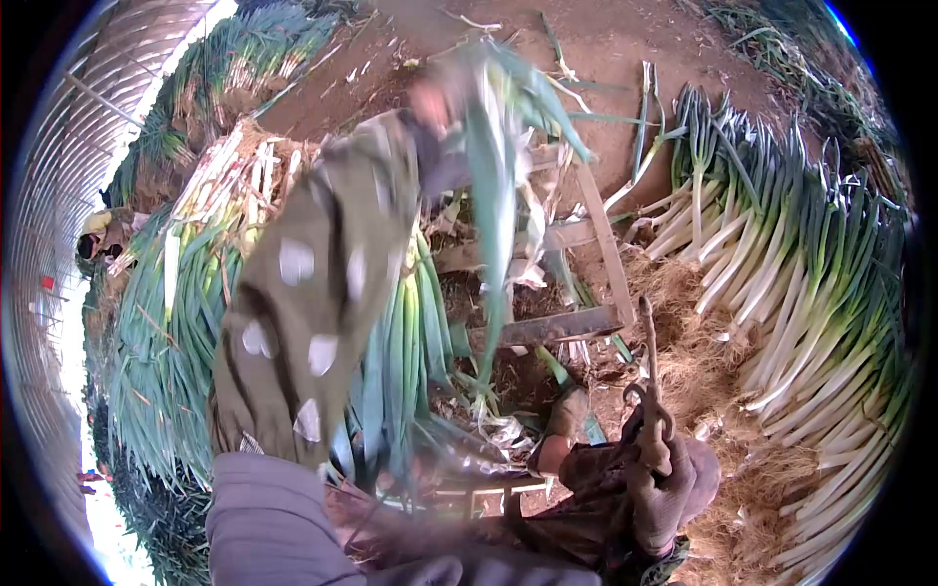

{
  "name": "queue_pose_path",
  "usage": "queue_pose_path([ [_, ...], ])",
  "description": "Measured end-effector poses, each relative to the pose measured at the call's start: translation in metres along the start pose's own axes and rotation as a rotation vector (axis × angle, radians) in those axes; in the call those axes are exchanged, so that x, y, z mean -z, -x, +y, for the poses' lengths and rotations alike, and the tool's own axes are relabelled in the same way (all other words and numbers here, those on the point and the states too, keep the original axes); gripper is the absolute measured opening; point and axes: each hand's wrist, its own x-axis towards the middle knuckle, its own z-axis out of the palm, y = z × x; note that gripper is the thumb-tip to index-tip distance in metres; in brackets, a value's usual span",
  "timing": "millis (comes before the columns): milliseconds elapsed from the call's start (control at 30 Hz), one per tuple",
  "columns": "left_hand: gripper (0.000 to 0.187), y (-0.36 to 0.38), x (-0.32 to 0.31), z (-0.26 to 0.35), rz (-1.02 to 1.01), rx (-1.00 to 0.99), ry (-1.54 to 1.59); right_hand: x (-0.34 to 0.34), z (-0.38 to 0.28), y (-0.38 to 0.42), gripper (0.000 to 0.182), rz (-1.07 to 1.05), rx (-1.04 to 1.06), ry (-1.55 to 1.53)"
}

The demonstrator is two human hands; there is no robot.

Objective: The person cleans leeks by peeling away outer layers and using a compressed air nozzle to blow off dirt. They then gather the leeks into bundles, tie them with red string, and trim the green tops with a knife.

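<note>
My left arm, in an olive sleeve with pale heart shapes, reaches up the view to my left hand [433, 105], which is smeared by motion. Blue-green leaves of green onions [493, 166] hang blurred right beside it and appear to be in its grip; the fingers are not clear. Low on the right, my gloved right hand [664, 483] is closed around a rusty metal tool [649, 391] with a straight pointed tip and curled hooks. Between the hands stands a wooden frame [557, 327] with slats, with loose leaves and peelings around it.
Trimmed green onions [782, 293] with white stems and roots lie in a long row at right. A large bundle of green onions [186, 332] is heaped at left. Another person [103, 234] is at far left by the arched greenhouse wall [49, 225]. Bare soil [625, 39] shows at the top.
</note>
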Motion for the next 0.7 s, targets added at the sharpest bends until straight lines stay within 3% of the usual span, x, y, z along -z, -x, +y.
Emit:
queue_pose_path([
  [67, 0.060, -0.021, 0.051, 0.029, 0.086, -0.139, 0.094, -0.008, 0.003, -0.001, 0.041, 0.012, -0.035, -0.115],
  [133, 0.071, -0.032, 0.084, 0.048, 0.147, -0.248, 0.167, -0.007, 0.013, -0.005, 0.041, 0.024, -0.012, 0.014],
  [233, 0.087, -0.015, 0.094, 0.053, 0.155, -0.293, 0.223, -0.011, -0.001, -0.008, 0.040, 0.028, -0.061, -0.015],
  [300, 0.097, 0.023, 0.072, 0.039, 0.098, -0.220, 0.236, -0.022, -0.010, -0.006, 0.027, 0.081, 0.017, 0.004],
  [367, 0.108, 0.079, 0.036, 0.016, 0.000, -0.061, 0.239, -0.017, -0.001, -0.003, 0.027, -0.068, 0.022, 0.042],
  [400, 0.111, 0.122, 0.007, 0.000, -0.047, 0.043, 0.248, -0.025, 0.003, -0.003, 0.025, -0.060, 0.072, -0.105],
  [433, 0.115, 0.164, -0.022, -0.018, -0.093, 0.147, 0.253, -0.028, 0.010, -0.002, 0.026, -0.046, 0.107, -0.035],
  [467, 0.110, 0.203, -0.036, -0.027, -0.206, 0.217, 0.307, -0.031, 0.010, -0.001, 0.027, -0.064, 0.118, -0.040],
  [500, 0.104, 0.239, -0.061, -0.042, -0.151, 0.182, 0.311, -0.034, 0.009, 0.000, 0.029, -0.081, 0.123, -0.044],
  [567, 0.073, 0.295, -0.098, -0.076, -0.192, 0.257, 0.682, -0.044, 0.009, 0.001, 0.035, -0.076, 0.192, 0.082],
  [667, 0.066, 0.351, -0.093, -0.055, -0.196, 0.280, 0.891, -0.086, -0.015, 0.022, 0.033, -0.152, 0.275, 0.184],
  [700, 0.066, 0.363, -0.100, -0.057, -0.063, 0.196, 0.959, -0.103, -0.025, 0.034, 0.032, -0.228, 0.300, 0.218],
])
